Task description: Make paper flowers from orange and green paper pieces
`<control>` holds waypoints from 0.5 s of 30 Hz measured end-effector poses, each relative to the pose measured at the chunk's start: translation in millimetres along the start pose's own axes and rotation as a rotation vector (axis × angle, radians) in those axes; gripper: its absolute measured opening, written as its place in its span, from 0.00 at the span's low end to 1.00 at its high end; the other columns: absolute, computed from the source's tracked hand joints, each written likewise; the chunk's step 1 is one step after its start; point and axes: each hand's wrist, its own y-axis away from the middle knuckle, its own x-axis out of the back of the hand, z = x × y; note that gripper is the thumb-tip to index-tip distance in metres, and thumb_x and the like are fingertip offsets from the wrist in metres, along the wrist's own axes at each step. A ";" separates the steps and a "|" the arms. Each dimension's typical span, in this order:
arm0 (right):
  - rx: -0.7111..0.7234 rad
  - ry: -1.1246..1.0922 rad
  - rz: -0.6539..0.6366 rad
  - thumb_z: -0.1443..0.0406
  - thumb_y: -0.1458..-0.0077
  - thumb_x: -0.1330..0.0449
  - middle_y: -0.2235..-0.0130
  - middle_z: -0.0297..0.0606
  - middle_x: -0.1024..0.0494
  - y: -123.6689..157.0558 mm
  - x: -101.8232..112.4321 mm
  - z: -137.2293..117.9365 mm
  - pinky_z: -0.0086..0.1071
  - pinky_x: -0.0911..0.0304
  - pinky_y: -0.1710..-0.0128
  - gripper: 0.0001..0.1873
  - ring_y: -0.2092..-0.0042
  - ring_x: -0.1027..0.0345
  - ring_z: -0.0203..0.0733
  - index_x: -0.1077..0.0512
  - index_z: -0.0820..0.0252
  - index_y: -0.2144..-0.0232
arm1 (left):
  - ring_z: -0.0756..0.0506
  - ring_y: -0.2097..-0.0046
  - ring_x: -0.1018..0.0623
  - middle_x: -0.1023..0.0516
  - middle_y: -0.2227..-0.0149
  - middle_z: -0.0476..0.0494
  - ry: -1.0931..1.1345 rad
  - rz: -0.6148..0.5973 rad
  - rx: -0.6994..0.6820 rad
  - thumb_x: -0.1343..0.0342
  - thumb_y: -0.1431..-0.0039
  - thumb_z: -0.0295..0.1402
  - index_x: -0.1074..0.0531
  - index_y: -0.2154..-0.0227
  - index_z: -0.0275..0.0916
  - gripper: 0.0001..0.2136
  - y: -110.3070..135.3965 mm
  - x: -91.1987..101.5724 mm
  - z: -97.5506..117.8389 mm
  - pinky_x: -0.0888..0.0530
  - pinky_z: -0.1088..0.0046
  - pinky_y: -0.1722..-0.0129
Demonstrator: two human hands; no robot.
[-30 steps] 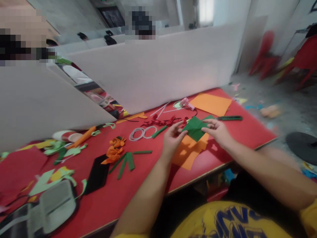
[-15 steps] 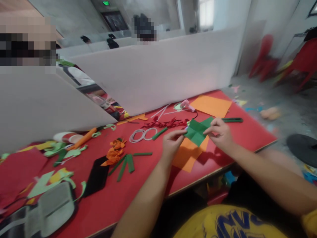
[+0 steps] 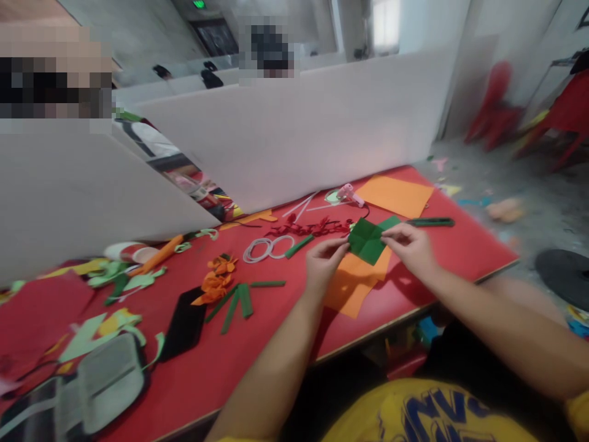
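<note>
Holds a creased green paper square (image 3: 368, 241) between both hands, over orange sheets (image 3: 352, 296) on a red table (image 3: 207, 368) — pinched near its left corner by the left hand (image 3: 323, 260), near its right corner by the right hand (image 3: 411, 247), both grips narrow on the paper. Sits diamond-wise, directly between the two grips, nearer neither — creased crosswise, with no clear long axis. Shows a second green piece (image 3: 390, 223) and a slim dark-green tool (image 3: 432, 221) just beyond the right hand.
</note>
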 end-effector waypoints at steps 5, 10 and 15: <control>-0.112 -0.104 0.013 0.58 0.47 0.25 0.65 0.37 0.17 0.1 -0.3 4.4 0.35 0.26 0.65 0.19 0.65 0.24 0.42 0.18 0.55 0.53 | 0.49 0.68 0.16 0.13 0.64 0.44 0.026 -0.025 -0.043 0.22 0.46 0.43 0.17 0.52 0.40 0.21 0.5 1.1 5.7 0.20 0.76 0.69; -0.035 -0.022 -0.076 0.62 0.43 0.29 0.64 0.39 0.18 -0.2 2.7 -3.7 0.31 0.32 0.72 0.04 0.68 0.27 0.38 0.16 0.56 0.66 | 0.48 0.64 0.16 0.15 0.62 0.43 -0.047 -0.044 -0.133 0.26 0.41 0.39 0.16 0.54 0.40 0.15 -0.6 4.6 5.0 0.19 0.75 0.66; 0.109 -0.014 -0.110 0.70 0.44 0.34 0.54 0.43 0.18 3.2 3.0 -6.7 0.31 0.26 0.69 0.06 0.57 0.21 0.43 0.17 0.54 0.67 | 0.46 0.55 0.18 0.21 0.58 0.42 -0.163 -0.137 -0.346 0.33 0.37 0.33 0.16 0.62 0.41 0.03 -0.7 8.4 4.9 0.17 0.73 0.61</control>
